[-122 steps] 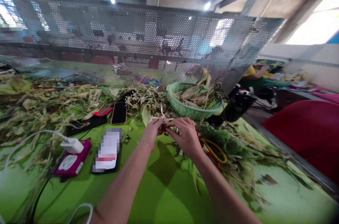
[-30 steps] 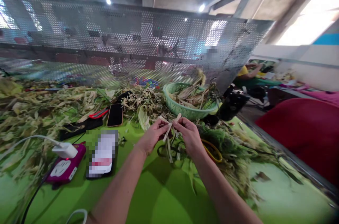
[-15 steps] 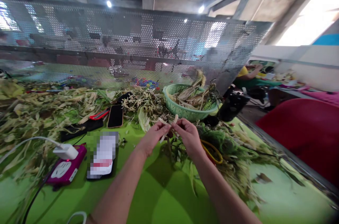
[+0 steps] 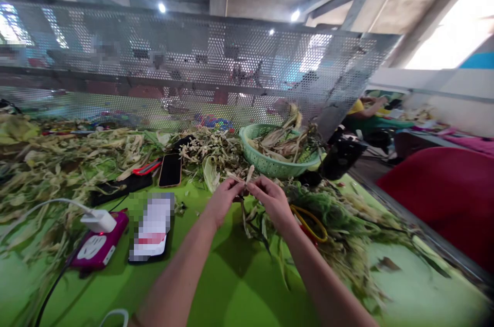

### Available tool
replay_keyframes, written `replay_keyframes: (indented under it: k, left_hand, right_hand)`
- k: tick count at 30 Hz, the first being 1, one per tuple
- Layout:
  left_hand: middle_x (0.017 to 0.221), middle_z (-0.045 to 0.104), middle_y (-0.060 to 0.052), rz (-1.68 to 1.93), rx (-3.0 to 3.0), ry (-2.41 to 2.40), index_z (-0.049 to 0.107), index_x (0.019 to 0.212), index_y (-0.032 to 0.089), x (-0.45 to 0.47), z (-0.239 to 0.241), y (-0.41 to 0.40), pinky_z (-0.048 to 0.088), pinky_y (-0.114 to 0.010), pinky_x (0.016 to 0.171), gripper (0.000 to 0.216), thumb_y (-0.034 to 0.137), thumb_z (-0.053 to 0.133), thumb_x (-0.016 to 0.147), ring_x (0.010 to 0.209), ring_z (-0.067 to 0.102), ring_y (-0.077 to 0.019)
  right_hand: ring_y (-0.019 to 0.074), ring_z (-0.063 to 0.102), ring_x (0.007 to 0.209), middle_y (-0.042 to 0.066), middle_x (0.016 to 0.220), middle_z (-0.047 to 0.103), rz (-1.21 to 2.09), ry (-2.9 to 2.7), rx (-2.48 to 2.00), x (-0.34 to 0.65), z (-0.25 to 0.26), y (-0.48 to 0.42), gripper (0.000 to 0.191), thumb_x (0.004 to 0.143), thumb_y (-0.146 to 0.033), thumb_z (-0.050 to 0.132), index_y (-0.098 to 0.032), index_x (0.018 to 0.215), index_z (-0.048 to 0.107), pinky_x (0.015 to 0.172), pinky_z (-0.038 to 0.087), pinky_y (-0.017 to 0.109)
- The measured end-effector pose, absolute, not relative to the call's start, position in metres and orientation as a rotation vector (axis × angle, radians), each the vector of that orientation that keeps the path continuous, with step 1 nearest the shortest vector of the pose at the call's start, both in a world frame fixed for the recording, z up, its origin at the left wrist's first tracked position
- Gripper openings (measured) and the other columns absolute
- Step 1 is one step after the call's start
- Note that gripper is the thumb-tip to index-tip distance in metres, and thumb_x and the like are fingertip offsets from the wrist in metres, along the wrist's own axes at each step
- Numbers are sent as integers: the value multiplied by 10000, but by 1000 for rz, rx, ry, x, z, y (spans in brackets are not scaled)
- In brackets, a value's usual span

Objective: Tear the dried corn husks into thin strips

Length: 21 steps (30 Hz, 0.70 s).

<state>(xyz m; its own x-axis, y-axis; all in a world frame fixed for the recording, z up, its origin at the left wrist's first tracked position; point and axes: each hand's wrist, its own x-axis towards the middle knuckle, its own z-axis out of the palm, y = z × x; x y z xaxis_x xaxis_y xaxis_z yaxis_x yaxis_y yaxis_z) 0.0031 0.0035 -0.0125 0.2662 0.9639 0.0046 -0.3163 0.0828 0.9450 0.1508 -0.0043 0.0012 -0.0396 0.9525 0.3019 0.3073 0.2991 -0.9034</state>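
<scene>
My left hand and my right hand meet above the green table, fingertips pinched together on pale dried husk strips that stick up between them. Darker strands hang down from the pinch toward the table. Yellow-handled scissors lie just right of my right hand, partly under green fibres. A green plastic basket filled with dried husks stands right behind my hands.
Loose husks cover the table's left and back. A phone and a second phone lie at the left, beside a purple power strip with a white plug. A perforated metal screen closes the back. A person sits far right.
Both hands stay pinched on the husk strips. The strips that hung long a second ago are now gathered shorter at my fingertips, and my hands sit slightly lower.
</scene>
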Motion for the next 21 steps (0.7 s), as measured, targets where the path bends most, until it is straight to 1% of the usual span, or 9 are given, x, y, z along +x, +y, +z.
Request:
replay_keyframes:
  k: [4,7,13,15,17,19,21]
  left_hand:
    - [724,578,1,1166,1025,786,587,796,151,2,-10,3,433,-269,676,303,434,676,732,690,532,-130]
    - [693,563,9,1206,1017,759,598,768,144,3,-11,4,416,-245,629,285,409,690,721,648,509,-112]
    - [627,558,17,1245,875,705,612,737,137,5,-16,9,418,-237,575,285,357,763,637,557,504,-93]
    - [650,578,8,1204,897,719,623,752,136,2,-14,9,439,-248,603,297,371,764,638,586,528,-102]
    - [709,616,-11,1151,958,735,642,786,135,-3,-10,7,453,-261,650,305,391,750,660,656,561,-121]
    - [751,643,-21,1115,991,755,655,800,136,-7,-7,6,451,-266,680,300,394,741,673,702,573,-133]
    - [758,653,-20,1089,984,767,661,805,139,-9,-6,5,445,-270,691,282,377,737,675,703,571,-135]
  right_hand:
    - [135,423,616,-27,626,470,756,-1717,-1190,151,-2,-4,285,834,-412,564,-193,656,530,573,324,245]
    - [137,410,615,-29,626,446,677,-1763,-1203,151,-2,-3,269,838,-377,546,-199,643,493,575,321,245]
    - [143,413,618,-27,627,444,558,-1815,-1183,150,2,-6,264,842,-348,546,-203,631,481,580,324,251]
    - [146,425,625,-24,632,463,558,-1795,-1176,151,2,-6,261,844,-355,557,-204,638,502,588,332,253]
    - [154,449,643,-16,645,502,606,-1757,-1166,153,0,-4,257,842,-379,571,-204,657,540,609,353,258]
    - [166,489,673,-4,671,552,705,-1716,-1145,155,-2,0,254,836,-408,580,-203,686,578,642,383,268]
    - [179,530,716,7,710,595,816,-1674,-1105,155,-4,2,246,832,-426,583,-202,731,605,685,412,282]
